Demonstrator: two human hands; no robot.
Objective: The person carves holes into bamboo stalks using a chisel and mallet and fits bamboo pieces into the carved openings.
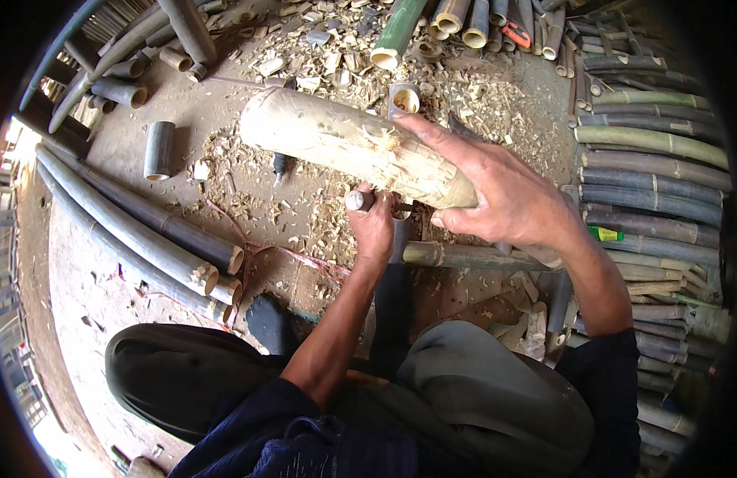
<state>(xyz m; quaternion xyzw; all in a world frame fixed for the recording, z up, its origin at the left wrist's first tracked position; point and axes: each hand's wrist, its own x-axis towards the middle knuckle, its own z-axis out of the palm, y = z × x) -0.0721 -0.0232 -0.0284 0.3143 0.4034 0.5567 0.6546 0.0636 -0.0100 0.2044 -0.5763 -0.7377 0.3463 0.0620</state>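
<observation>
Thick pale bamboo section (pixel 352 143), peeled and rough, slanting from upper left down toward lower right above the shaving-strewn ground (pixel 304 215). Right hand (pixel 504 191) spread over its lower end, fingers draped across the top, thumb underneath, grasping the section firmly. Left hand (pixel 374 227) clenched around a tool handle (pixel 357 200), the round pale butt showing at the left of the fist, the working end pressed against the underside of the section and mostly hidden. Just below the hands, a thinner bamboo piece (pixel 464 255) lying crosswise as a rest. Dark long poles (pixel 137 231) stacked at left, cut ends pale. Short dark tube (pixel 159 150) standing apart on the ground farther left. More poles, grey-green, (pixel 655 167) stacked at right. Green stalk (pixel 398 32) and other cut tubes at the top edge amid chips. Knees in dark grey-green trousers (pixel 480 390) at the bottom, dark blue sleeves beside them.
</observation>
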